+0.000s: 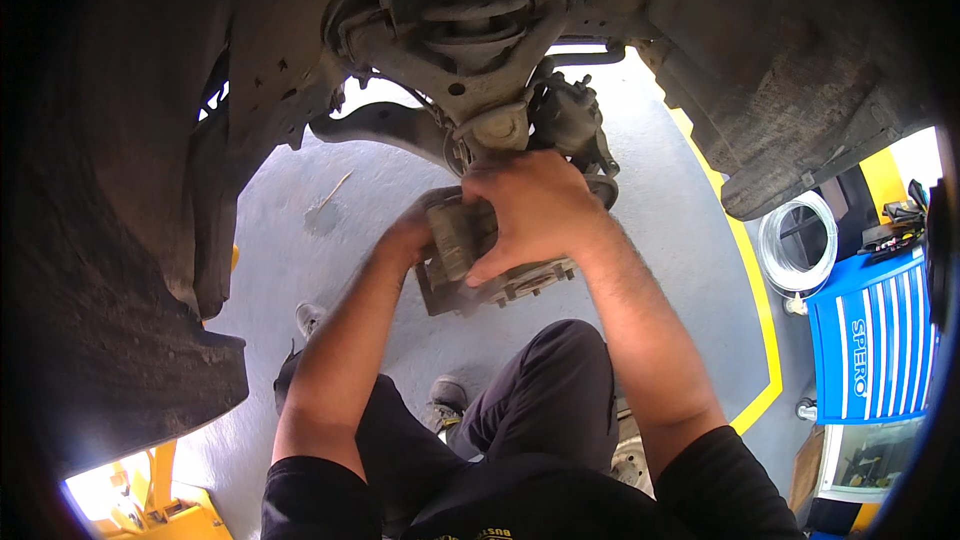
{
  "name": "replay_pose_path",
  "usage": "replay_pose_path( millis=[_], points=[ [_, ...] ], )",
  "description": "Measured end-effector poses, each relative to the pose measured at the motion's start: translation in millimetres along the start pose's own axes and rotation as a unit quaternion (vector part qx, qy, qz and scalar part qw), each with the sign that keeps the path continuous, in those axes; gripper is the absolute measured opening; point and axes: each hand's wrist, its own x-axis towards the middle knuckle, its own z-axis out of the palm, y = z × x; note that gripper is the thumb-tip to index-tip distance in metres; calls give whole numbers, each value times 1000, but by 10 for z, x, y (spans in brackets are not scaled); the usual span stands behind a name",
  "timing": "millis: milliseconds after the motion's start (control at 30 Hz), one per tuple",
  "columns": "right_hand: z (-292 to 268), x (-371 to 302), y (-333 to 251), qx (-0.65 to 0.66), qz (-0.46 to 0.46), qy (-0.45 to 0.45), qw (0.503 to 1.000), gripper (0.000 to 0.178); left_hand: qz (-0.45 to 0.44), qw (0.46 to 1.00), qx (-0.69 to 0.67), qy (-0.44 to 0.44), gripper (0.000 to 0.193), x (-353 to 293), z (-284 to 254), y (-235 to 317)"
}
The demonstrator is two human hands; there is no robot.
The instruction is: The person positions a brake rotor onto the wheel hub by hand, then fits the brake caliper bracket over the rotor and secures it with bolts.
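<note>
Both my hands are on a worn, grey-brown brake caliper (pixel 452 242) beside the wheel hub, below the suspension. My left hand (pixel 408 233) grips its left side, with most of the fingers hidden behind it. From above and the right, my right hand (pixel 540 202) reaches over it, thumb lowered along the near side and fingers curled over the top. The wheel hub (pixel 530 283), with studs pointing toward me, shows below my right palm. Some blur covers the caliper's lower edge. A ball joint (pixel 498 128) sits just above my right hand.
A coil spring (pixel 465 0) and control arm (pixel 450 70) hang overhead. Right of them is a dark bolted metal part (pixel 570 120). Wheel-well liners (pixel 150 190) flank my arms. A blue tool cabinet (pixel 870 335) and coiled clear hose (pixel 798 245) stand right; yellow equipment (pixel 175 510) sits lower left.
</note>
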Motion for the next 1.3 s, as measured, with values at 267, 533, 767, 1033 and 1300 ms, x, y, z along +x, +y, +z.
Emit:
replay_pose_path(
  millis=[267, 533, 767, 1033, 1300],
  points=[
    [40, 50, 3, 11, -11, -1, 1000, 75, 15, 1000, 15, 3, 27, 55, -147, -23],
    [66, 50, 20, 10, -7, 1, 1000, 75, 9, 999, -28, -16, 24, 16, -102, 40],
    [-16, 47, -26, 10, 6, -15, 1000, 73, 1, 999, -18, -47, 31, 58, -230, 157],
    [19, 59, -22, 15, -4, 3, 1000, 72, 21, 983, 181, -31, 35, 228, -375, 192],
    [21, 62, -18, 1, -12, 11, 1000, 73, -19, 999, 19, -40, 40, 85, -207, 215]
  ],
)
